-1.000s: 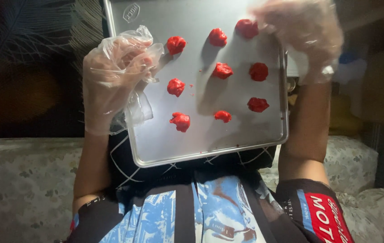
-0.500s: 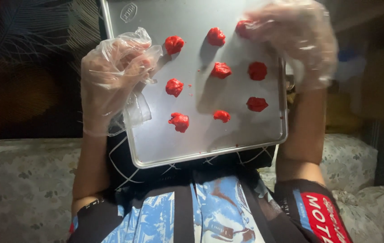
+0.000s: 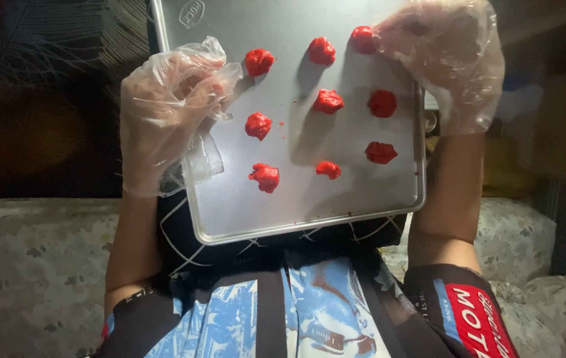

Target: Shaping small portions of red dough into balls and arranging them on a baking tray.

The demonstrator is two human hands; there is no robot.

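Now the right hand (image 3: 442, 63) has lowered onto the top red lump (image 3: 363, 39)

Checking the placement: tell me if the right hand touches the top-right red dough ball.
Touching. The head view shows the gloved right hand fingertips meeting the top-right red dough ball on the baking tray.

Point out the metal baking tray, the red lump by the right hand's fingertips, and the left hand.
metal baking tray (image 3: 243, 222): head view, bare near-left corner of its floor.
red lump (image 3: 362, 38): head view, its middle, at the right hand's fingertips.
left hand (image 3: 167, 109): head view, middle of the gloved hand.
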